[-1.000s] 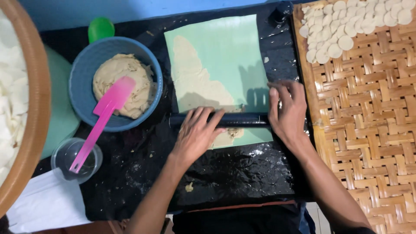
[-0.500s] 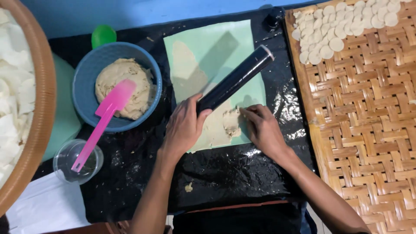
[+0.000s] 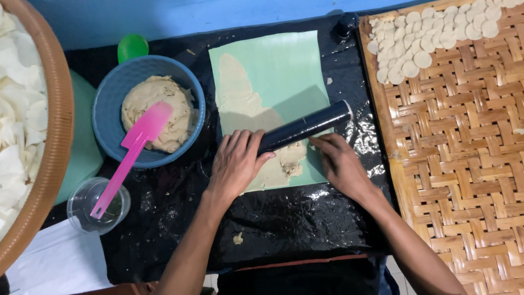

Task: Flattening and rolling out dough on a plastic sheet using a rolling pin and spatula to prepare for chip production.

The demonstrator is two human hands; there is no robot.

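Your left hand (image 3: 236, 164) lay flat, fingers together, on the near end of the black roller (image 3: 303, 128), which slanted toward two o'clock over the green sheet (image 3: 273, 71). Your right hand (image 3: 341, 164) pressed narrow fingertips on the sheet's edge beside the flattened dough (image 3: 284, 164). At nine o'clock sat the blue bowl (image 3: 109, 93) with a pink spatula (image 3: 134, 147).

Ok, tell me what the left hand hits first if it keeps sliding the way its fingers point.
The left hand points up and slightly right; its fingertips already lie on the black rolling pin. Past it looks like thin dough on the green sheet.
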